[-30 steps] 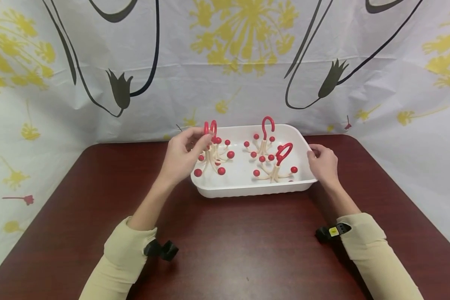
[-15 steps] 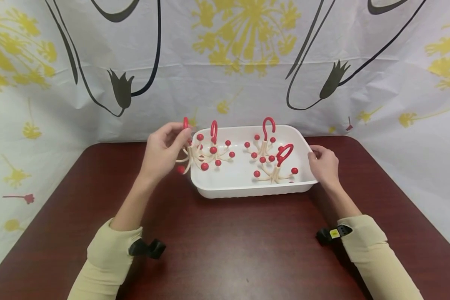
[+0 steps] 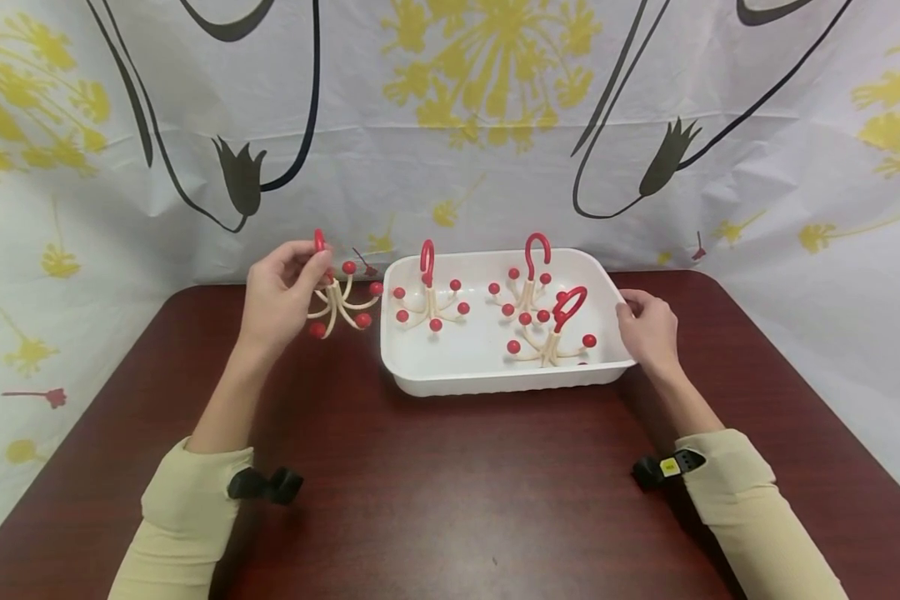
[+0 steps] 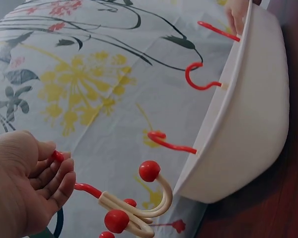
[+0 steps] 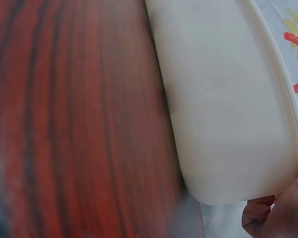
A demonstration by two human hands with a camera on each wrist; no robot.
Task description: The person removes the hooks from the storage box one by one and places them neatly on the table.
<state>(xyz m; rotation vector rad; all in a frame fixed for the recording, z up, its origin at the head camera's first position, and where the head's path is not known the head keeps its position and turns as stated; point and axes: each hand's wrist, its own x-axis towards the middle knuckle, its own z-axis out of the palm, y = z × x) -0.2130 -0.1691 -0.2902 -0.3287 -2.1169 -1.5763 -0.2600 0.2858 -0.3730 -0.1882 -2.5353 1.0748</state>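
Note:
My left hand (image 3: 273, 292) holds a multi-arm hook hanger (image 3: 333, 296) by its red hook, left of the white tray (image 3: 506, 386). Its cream arms spread out below and end in red balls. In the left wrist view the thumb and fingers of that hand (image 4: 20, 181) close round the red hook, with the cream arms (image 4: 161, 206) sticking out beyond. My right hand (image 3: 648, 329) grips the tray's right rim, thumb on top. In the right wrist view its curled fingers (image 5: 260, 213) sit under the tray's corner.
Inside the tray stand a hanger (image 3: 429, 304) at the left, another (image 3: 527, 292) at the back right and a tilted one (image 3: 551, 342) at the front right. The dark red-brown table (image 3: 450, 492) ends at a patterned cloth (image 3: 480, 192) behind.
My left hand has carried the hanger from over the tray's left end out past its left rim. The right hand and the tray have stayed put.

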